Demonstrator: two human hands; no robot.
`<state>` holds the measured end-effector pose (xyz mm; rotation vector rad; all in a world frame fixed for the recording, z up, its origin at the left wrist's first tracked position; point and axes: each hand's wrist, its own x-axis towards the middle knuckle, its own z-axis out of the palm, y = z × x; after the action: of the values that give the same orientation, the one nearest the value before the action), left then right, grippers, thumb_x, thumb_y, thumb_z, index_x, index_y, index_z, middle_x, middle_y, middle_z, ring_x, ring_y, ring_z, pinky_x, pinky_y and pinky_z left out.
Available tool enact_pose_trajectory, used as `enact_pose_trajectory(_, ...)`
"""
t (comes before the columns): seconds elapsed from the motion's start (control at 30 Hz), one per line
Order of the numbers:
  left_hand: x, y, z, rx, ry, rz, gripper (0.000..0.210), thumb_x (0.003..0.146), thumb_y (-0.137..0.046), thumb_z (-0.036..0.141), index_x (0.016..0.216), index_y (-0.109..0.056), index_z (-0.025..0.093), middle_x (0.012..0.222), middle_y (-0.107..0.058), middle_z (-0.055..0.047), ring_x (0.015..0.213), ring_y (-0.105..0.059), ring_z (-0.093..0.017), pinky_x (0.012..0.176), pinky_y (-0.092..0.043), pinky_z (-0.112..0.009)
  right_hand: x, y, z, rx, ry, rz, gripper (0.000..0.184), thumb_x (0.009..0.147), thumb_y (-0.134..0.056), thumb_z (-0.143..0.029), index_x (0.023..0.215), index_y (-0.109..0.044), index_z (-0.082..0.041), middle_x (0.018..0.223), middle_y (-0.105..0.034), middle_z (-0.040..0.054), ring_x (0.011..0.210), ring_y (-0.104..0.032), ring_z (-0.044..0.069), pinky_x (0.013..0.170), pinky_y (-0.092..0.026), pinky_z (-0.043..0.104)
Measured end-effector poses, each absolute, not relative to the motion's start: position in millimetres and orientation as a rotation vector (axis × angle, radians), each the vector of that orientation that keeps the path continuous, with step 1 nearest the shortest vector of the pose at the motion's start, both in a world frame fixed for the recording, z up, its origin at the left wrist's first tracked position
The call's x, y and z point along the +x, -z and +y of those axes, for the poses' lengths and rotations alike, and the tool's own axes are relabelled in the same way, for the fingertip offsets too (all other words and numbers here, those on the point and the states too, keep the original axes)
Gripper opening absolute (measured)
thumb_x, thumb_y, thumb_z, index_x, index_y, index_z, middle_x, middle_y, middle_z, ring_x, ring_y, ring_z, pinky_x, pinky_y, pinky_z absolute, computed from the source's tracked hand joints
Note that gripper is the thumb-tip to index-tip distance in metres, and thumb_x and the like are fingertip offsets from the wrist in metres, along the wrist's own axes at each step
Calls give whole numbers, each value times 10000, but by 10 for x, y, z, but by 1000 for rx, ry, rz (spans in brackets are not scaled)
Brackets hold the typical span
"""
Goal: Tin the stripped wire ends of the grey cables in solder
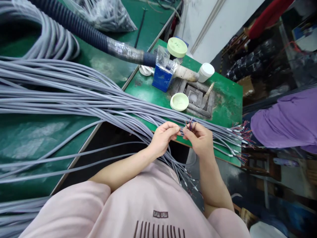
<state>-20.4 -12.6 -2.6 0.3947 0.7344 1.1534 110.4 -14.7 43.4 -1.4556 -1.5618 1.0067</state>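
Observation:
My left hand (163,138) pinches a grey cable close to its end, thumb against forefinger. Just to the right, my right hand (201,138) is closed on the thin coloured wires (190,124) that fan out of that cable's end. The fingertips of both hands almost meet, so the cable end between them is mostly hidden. Behind and below the hands runs a thick bundle of grey cables (99,96). Their stripped ends (244,135), with coloured wires and white bands, lie at the right edge of the green bench. More cable ends (189,180) hang down by my lap.
On the green bench (228,96) stand a blue box (162,77) with a dark hose (84,31) above it, a shallow pale dish (179,101), a white tub (206,72) and a soiled square metal fixture (198,97). A person in a purple top (284,120) is at the right.

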Motion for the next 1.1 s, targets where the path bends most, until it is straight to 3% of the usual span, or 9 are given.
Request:
enact_pose_trajectory(0.2,-423,17,-16,952,-1296,932,189,714,-731,329,835,-692,189,777,-688,-31,715,-597,-147,732,-452,-279,1251,-595,210,-1504,-853,-1702,160,790,-653,-332,718,-625,-192,568,-554,-32,469,-493,99,474,-398,235)
enact_pose_trajectory(0.33,-679,141,150,1575,-1356,1215,161,751,-682,278,901,-713,230,890,-709,-46,897,-586,-214,924,-369,-362,1357,-642,710,-1522,-739,-1889,172,734,-665,-318,657,-621,-171,604,-545,-21,481,-482,96,479,-363,240)
enact_pose_trajectory(0.63,-718,383,235,1853,-1291,1236,194,788,-627,262,966,-703,263,821,-704,-38,799,-589,-208,972,-300,-395,1191,-486,1391,-1683,-468,-2383,260,675,-633,-250,473,-495,-160,539,-431,-34,547,-377,91,545,-245,265)
enact_pose_trajectory(0.97,-729,410,240,2047,-1364,1254,157,832,-591,232,964,-676,235,827,-717,-28,784,-616,-185,944,-350,-393,1038,-464,1420,-1860,-160,-2630,171,759,-617,-276,648,-680,-161,727,-642,54,697,-529,167,571,-250,282)
enact_pose_trajectory(1.1,-727,387,243,2181,-1410,1284,126,860,-567,214,958,-645,205,816,-719,-15,757,-625,-159,913,-386,-370,1098,-560,1414,-1799,-160,-2619,172,752,-603,-270,635,-668,-162,687,-621,35,663,-510,154,568,-258,279)
